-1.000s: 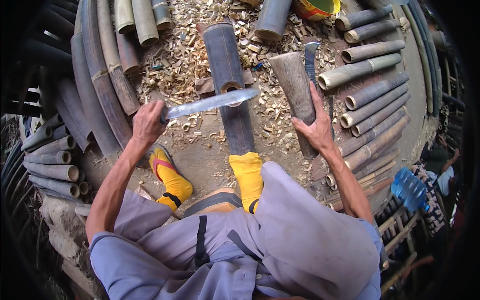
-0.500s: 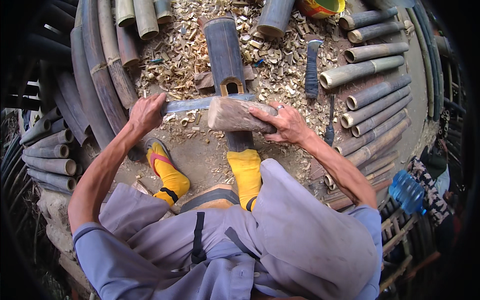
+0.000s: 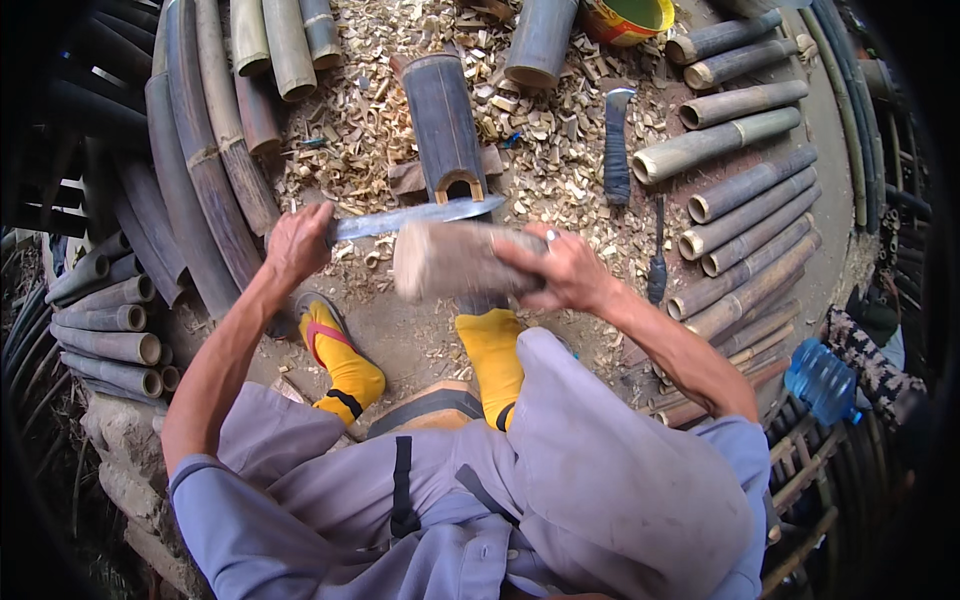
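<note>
While your left grip (image 3: 300, 243) holds a knife (image 3: 410, 218) across the dark bamboo tube (image 3: 443, 120) at twelve o'clock and your right grip (image 3: 568, 270) clasps a wooden mallet (image 3: 445, 262), an arched opening (image 3: 460, 189) stands cut, anything uncut below hidden.

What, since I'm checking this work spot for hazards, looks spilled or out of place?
Pale chips lie strewn across the ground around the dark bamboo tube, looking like untidy litter. A dark-wrapped tool lies loose among them, so it might be overlooked. The tube's arched opening looks cut, not accidentally broken.
</note>
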{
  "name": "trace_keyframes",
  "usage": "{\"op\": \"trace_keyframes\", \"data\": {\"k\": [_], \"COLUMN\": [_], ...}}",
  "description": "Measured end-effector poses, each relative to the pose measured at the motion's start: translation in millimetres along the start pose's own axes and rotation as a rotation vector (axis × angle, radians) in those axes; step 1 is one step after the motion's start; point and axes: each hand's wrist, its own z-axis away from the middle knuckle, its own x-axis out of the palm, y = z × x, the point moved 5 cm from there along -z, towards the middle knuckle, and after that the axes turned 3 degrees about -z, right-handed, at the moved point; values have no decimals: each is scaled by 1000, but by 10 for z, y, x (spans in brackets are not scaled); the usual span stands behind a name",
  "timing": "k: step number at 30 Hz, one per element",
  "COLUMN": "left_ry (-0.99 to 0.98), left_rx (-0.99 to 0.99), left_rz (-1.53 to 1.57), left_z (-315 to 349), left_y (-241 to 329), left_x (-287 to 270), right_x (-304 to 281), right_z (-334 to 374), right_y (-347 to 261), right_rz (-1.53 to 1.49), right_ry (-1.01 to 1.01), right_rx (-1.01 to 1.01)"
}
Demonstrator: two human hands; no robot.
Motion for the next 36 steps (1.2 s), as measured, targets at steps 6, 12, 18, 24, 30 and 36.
{"op": "trace_keyframes", "data": {"k": [6,12,18,24,30,36], "left_ry": [-298,-210,-323,-340,384,344], "left_rx": [-173,-43,-192,-150,273,92], "left_rz": [876,718,389,369,61,-107], "left_z": [-330,-270,-363,-375,104,24], "left_y": [-327,-322,-216,-274,121,13], "left_x": [-286,-121,-95,-11,-253,33], "right_x": [-175,-722,-821,-392,-540,-118], "right_z": [23,79,39,180,331,712], "right_y": [265,381,185,232,197,189], "right_rz": [-401,-440,-298,-373,-373,-125], "right_ry": [274,380,403,-42,290,380], "right_rx": [388,661,512,680,623,193]}}
